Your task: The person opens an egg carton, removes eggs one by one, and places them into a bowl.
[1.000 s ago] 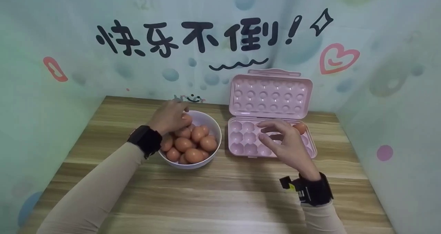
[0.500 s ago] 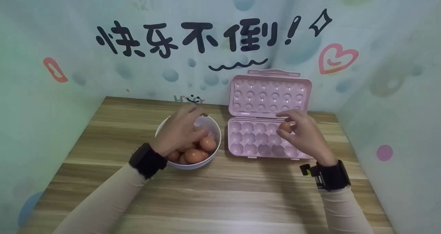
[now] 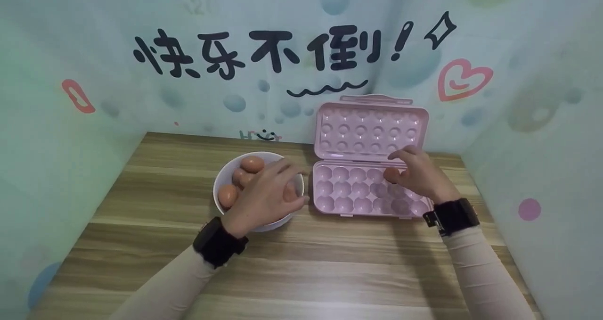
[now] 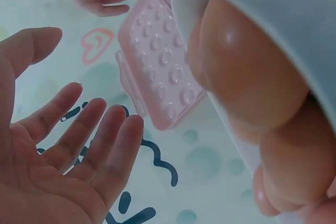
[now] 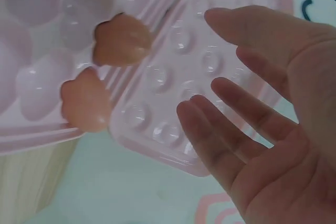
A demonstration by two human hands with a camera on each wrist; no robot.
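My left hand (image 3: pixel 264 195) hovers over the right side of the white bowl (image 3: pixel 219 178), its fingers spread and holding nothing. Several brown eggs (image 3: pixel 252 163) lie in the bowl; the hand hides part of them. In the left wrist view the palm (image 4: pixel 63 177) is bare, with eggs (image 4: pixel 247 66) beside it. Over the right part of the pink egg box (image 3: pixel 346 210), my right hand (image 3: pixel 421 176) is held with loose fingers, gripping nothing. Two eggs, one nearer the middle (image 5: pixel 123 40) and one at the end (image 5: pixel 86 100), sit in neighbouring cups of the hinge-side row.
The box's lid (image 3: pixel 372 127) stands raised against the printed backdrop (image 3: pixel 198 108). Bowl and box stand side by side on the wooden table (image 3: pixel 301 273), near its back edge. Cloth walls (image 3: pixel 556 169) border both sides.
The left hand has moved right and nearer across the bowl. An egg has appeared in the fifth cup of the back row; the right hand, earlier around it, has drawn right and off it.
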